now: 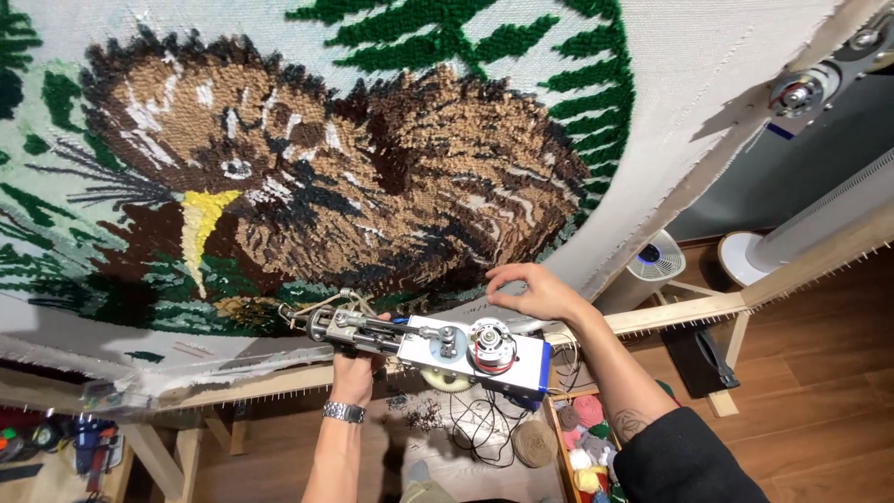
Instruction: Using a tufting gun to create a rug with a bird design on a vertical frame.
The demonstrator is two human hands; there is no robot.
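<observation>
The left hand [354,368], a metal watch on its wrist, has its fingers wrapped around the handle of a blue-and-silver electric tufting gun [438,346] with an exposed motor and a cream gear. The gun sits at about six o'clock in the view, its needle end pointing toward nine o'clock along the lower edge of the stretched pale backing cloth [717,84].

The right hand [533,292], at about four o'clock from the gun's nose, rests on the cloth with its fingers loosely spread and curled, holding nothing.

The tufted picture looks largely filled: a shaggy brown animal [354,177], a yellow patch [203,219] and green fronds [521,47] are thickly piled. Bare cloth shows only at the margins beyond the design.

Below hang a wooden frame rail [670,317] and balls of coloured yarn [582,438] in a box.
</observation>
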